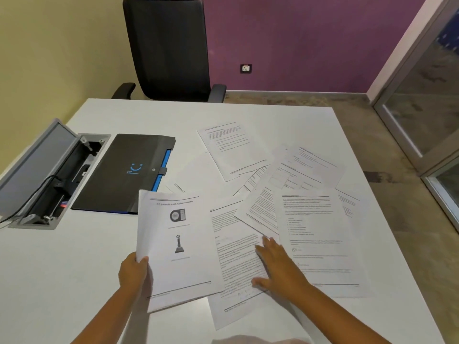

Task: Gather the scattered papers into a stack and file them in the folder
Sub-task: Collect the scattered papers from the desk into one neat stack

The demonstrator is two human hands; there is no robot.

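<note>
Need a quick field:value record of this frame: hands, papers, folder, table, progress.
left hand: grips the lower left edge of the held sheets, top page showing two pictures
right hand: flat, fingers spread, palm down on a text page
loose papers: overlapping, fanned across the table's right half
folder: black, closed, blue edge, left of the papers
table: white, open cable box at left
progress: gathering begun, nothing filed

Left grip [133, 270] pinched closed; right grip [278, 264] flat — fingers spread.
</note>
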